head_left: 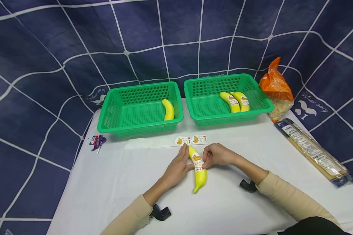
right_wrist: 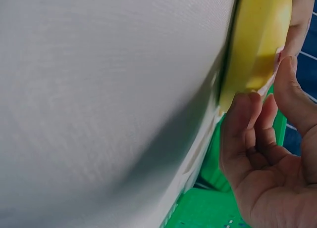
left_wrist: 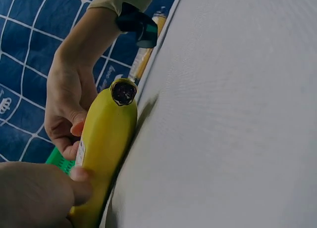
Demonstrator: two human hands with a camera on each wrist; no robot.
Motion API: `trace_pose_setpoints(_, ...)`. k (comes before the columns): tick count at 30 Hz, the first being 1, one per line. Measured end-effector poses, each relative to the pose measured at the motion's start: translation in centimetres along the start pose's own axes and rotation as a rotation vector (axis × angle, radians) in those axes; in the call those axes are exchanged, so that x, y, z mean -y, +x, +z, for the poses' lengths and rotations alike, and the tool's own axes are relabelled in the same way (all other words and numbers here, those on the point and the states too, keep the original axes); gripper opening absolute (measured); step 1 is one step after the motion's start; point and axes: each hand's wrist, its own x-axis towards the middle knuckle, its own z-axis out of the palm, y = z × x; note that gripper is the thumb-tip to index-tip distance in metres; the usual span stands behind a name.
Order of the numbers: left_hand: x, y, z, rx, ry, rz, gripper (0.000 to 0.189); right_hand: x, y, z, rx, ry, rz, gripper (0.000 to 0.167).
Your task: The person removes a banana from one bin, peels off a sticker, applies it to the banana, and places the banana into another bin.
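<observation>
A yellow banana point(head_left: 200, 180) lies on the white-covered table, its stem end toward the person. Across its upper side is a white sticker point(head_left: 197, 161) with a banana picture and a small red mark. My left hand point(head_left: 177, 168) holds the banana from the left, fingers at its far end and thumb point(left_wrist: 80, 174) on its side by the sticker. From the right, my right hand point(head_left: 218, 154) has curled fingers and pinches at the sticker's red-marked edge; its thumb point(right_wrist: 287, 72) lies on that edge, with fingertips point(right_wrist: 253, 97) against the banana's side.
Beyond the hands lies a backing strip point(head_left: 153, 142) with two stickers point(head_left: 191, 140). The left green basket point(head_left: 141, 128) holds one plain banana point(head_left: 168, 110); the right basket point(head_left: 220, 120) holds two labelled bananas point(head_left: 236, 101). An orange bag point(head_left: 276, 86), a long packet point(head_left: 314, 151) and a lollipop point(head_left: 98, 142) lie around.
</observation>
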Motion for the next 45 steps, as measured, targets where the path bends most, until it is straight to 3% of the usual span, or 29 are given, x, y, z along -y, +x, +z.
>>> trace_pose_setpoints(4,0.3,0.0,-0.3,0.054,-0.029,0.004,0.079,-0.1,0.2,-0.2,-0.003,0.017,0.004,0.027)
trace_pose_setpoints(10,0.2,0.0,-0.2,0.114,-0.022,-0.036,0.116,-0.4,0.5,-0.5,-0.018,0.015,-0.038,0.017)
trace_pose_setpoints(13,0.1,0.0,-0.2,0.117,-0.016,-0.047,0.123,-0.6,0.8,-0.6,-0.031,-0.013,-0.039,0.015)
trace_pose_setpoints(23,-0.1,-0.1,-0.3,0.121,-0.032,-0.056,0.125,-0.5,1.7,-0.5,-0.025,-0.056,0.027,0.015)
trace_pose_setpoints(35,-0.1,-0.2,-0.4,0.137,-0.05,-0.087,0.127,-0.4,1.8,-0.4,-0.019,0.036,0.081,0.009)
trace_pose_setpoints(45,0.0,-0.2,-0.8,0.15,-0.064,-0.077,0.127,0.1,1.9,0.1,0.03,0.192,0.105,0.033)
